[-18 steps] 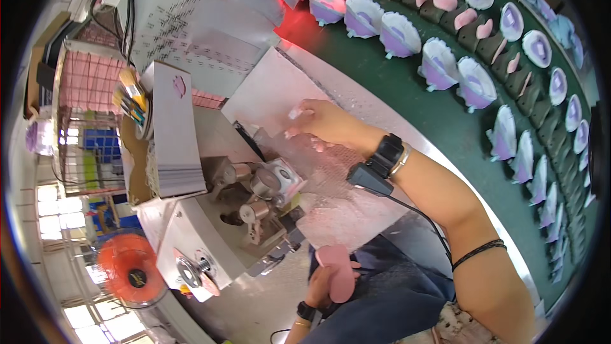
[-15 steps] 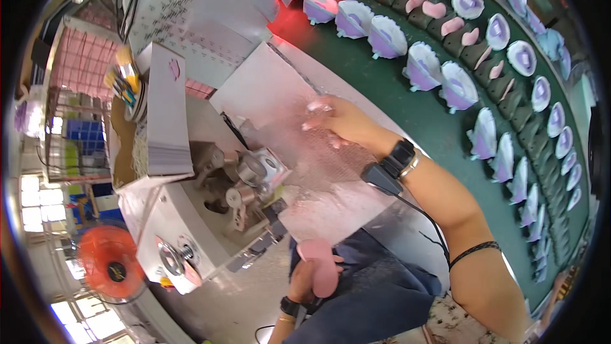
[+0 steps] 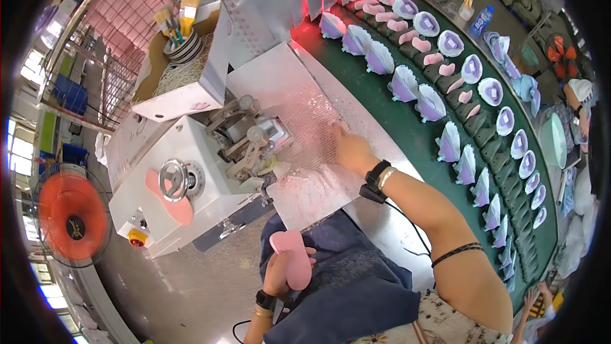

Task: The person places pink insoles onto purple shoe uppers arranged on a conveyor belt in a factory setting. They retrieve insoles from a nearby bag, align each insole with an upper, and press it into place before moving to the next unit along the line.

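Left hand (image 3: 275, 277) gripping a pink insole (image 3: 296, 266) over dark cloth (image 3: 347, 280), right hand (image 3: 354, 148) at a board (image 3: 286, 80), its grip unclear, box (image 3: 215, 57) holding shredded filler (image 3: 181, 71), striped cup (image 3: 184, 50) of brushes (image 3: 189, 14) inside

- Two bare hands: one left hand (image 3: 277, 274), one right hand (image 3: 354, 152).
- Two pink insoles (image 3: 296, 267) near the hands, by my count.
- One white machine (image 3: 210, 213) with one handwheel (image 3: 185, 179).
- One cardboard box (image 3: 215, 67), one striped cup (image 3: 184, 50), at least two brushes (image 3: 189, 8).
- One green belt (image 3: 419, 133).
- At least ten purple-and-white uppers (image 3: 403, 84) in the near row, overlapping at the end; about twelve in the far row.
- Roughly eleven small pink pieces (image 3: 421, 45) between.
- Two fans (image 3: 63, 207).
- One blue bottle (image 3: 482, 21).
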The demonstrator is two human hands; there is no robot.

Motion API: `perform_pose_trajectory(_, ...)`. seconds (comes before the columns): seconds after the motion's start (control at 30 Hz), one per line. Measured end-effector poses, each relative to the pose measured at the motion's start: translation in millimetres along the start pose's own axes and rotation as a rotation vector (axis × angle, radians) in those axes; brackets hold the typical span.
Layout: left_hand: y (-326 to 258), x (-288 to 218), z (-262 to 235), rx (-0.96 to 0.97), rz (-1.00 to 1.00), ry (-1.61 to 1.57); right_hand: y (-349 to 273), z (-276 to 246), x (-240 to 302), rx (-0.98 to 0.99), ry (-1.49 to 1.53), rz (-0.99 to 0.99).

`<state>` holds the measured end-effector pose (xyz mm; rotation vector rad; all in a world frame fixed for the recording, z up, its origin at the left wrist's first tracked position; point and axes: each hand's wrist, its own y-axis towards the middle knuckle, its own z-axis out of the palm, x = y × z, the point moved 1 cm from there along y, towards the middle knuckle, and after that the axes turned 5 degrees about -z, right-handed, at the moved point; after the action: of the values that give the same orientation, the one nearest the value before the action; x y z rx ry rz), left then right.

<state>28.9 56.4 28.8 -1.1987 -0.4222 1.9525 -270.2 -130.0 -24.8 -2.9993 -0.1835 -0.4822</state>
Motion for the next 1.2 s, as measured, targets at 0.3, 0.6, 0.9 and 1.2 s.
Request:
perform_pose_trajectory(0.3, -29, 11, -11, -0.049, -0.014, -0.037, -21, 11, 32, 0.059, -0.286, -0.096)
perform_pose_trajectory(0.6, -38, 19, -17, -0.031, -0.021, -0.069, -39, 34, 3, -0.214, 0.29, -0.079)
perform_pose_trajectory(0.9, -50, 22, -15, -0.027, -0.002, -0.032, -56, 31, -8, -0.12, 1.738, 0.382)
perform_pose_trajectory(1.2, -63, 33, -17, -0.029, 0.019, -0.053, -100, 60, -12, -0.549, 0.151, -0.14)
